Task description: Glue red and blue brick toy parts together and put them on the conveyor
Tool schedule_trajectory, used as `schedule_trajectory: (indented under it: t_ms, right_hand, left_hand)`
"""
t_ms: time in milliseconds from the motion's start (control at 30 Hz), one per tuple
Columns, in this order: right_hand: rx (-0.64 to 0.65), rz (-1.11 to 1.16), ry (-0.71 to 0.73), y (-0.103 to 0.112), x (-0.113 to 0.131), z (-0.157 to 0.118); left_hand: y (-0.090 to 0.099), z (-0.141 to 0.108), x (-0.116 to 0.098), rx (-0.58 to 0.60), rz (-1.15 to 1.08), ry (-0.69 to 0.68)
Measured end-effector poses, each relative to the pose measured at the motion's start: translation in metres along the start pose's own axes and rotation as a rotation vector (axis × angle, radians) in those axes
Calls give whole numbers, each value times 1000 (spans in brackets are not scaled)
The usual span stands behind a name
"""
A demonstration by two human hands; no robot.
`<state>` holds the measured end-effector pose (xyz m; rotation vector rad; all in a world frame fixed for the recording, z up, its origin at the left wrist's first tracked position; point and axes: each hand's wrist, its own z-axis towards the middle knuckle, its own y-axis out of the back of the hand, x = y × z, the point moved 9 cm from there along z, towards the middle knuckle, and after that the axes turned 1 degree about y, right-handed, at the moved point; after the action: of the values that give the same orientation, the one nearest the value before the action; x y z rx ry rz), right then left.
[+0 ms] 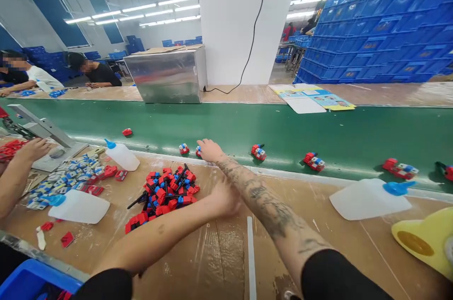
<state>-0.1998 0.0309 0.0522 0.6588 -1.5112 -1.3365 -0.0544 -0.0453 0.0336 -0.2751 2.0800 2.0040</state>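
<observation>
My right hand (pixel 211 150) reaches over the near edge of the green belt (pixel 226 125), its fingers at a small red, white and blue toy piece (pixel 198 151) that they partly cover. Just left of it on the belt sits a similar piece (pixel 183 149). My left hand (pixel 226 197) is blurred above the brown worktop, partly behind my tattooed right forearm; its fingers cannot be made out. Left of that hand lies a heap of red, blue and black parts (pixel 166 191). Farther right, more assembled pieces (pixel 258 152) rest on the belt.
White bottles with blue caps lie at left (pixel 83 206), upper left (pixel 123 156) and right (pixel 370 199). Another person's hand (pixel 34 149) is beside a metal press (pixel 46 130) and white-blue parts (pixel 71 177). A yellow object (pixel 424 238) lies far right; a blue bin (pixel 38 271) stands lower left.
</observation>
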Motion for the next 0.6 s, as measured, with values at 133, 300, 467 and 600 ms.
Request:
schedule_trajectory:
  t_ms: [133,300,467,600]
  right_hand:
    - [44,37,-47,-28,-7,13]
    - [-23,127,-145,-19,-35,0]
    - [-92,271,-109,21,-67,-76]
    - [-284,598,-97,49,-91,-201]
  left_hand:
    - [13,-65,58,123,189,84]
    - [14,-63,111,191,283,198]
    - [-4,-45,120,240,257,233]
    - [-15,-41,85,186,212,108]
